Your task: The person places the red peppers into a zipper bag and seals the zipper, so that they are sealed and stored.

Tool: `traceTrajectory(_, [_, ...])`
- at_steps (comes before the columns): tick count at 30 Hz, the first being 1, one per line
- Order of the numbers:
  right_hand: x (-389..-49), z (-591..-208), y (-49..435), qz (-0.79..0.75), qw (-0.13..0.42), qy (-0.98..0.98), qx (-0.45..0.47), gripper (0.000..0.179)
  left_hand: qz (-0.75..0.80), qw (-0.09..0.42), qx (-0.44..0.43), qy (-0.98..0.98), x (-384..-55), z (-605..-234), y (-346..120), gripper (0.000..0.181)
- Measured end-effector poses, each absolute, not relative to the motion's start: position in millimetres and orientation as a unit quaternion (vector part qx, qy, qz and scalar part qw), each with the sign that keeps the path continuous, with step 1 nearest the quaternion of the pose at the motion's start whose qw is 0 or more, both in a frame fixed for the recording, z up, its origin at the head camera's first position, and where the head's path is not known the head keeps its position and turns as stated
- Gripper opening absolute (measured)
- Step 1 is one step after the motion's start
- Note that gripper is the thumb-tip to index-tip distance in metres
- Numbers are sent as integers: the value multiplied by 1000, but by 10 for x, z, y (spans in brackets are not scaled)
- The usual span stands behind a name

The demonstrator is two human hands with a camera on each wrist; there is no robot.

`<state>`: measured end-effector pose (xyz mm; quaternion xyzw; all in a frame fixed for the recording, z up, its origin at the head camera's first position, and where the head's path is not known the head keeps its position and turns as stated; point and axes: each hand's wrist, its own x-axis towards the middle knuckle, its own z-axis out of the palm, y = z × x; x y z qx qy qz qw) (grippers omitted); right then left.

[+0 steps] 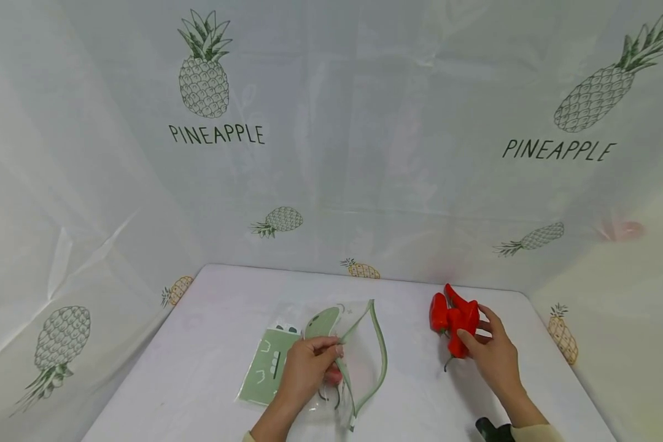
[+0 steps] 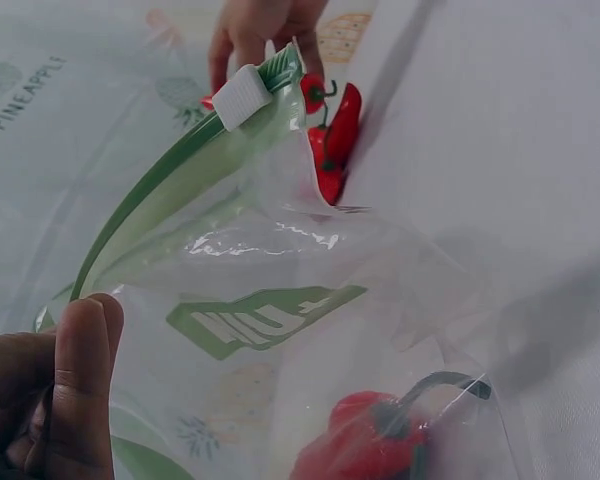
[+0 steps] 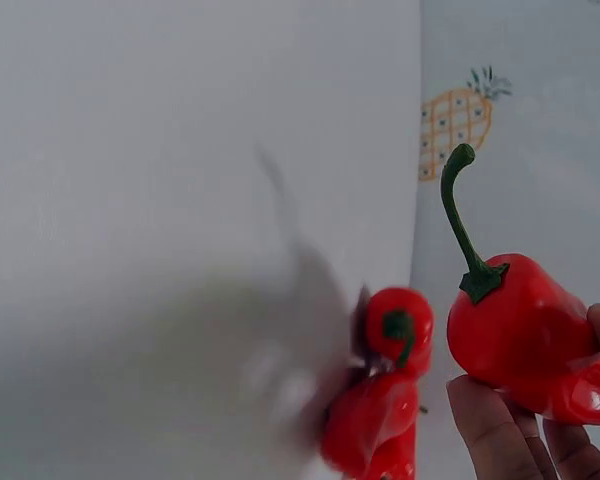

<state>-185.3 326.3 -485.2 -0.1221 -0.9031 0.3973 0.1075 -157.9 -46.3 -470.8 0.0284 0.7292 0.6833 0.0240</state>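
My left hand [image 1: 305, 367] pinches the rim of a clear zip bag [image 2: 270, 250] with green trim, thumb against fingers. The bag's mouth gapes toward the right, and a white slider [image 2: 242, 97] sits on its zip. Inside the bag, a red pepper [image 2: 365, 437] with a dark green stem shows through the plastic. At the right of the table my right hand [image 1: 496, 359] holds another red pepper [image 3: 520, 325] between thumb and fingers, its curved stem pointing away from the palm. Just beyond it, several more red peppers [image 3: 372, 425] lie close together on the table.
Left of the bag, a flat green packet [image 1: 254, 371] with a printed face lies on the white table [image 1: 199, 350]. A black object [image 1: 492, 430] shows by the right sleeve. Pineapple-printed sheeting [image 1: 364, 153] hangs behind and at both sides.
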Motion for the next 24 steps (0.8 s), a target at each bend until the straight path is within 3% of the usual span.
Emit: traceTrajectory(24, [-1776,-4654,2733,448,102,-887,-44,86,698,37,25,715,-1613,-4731,-455,27])
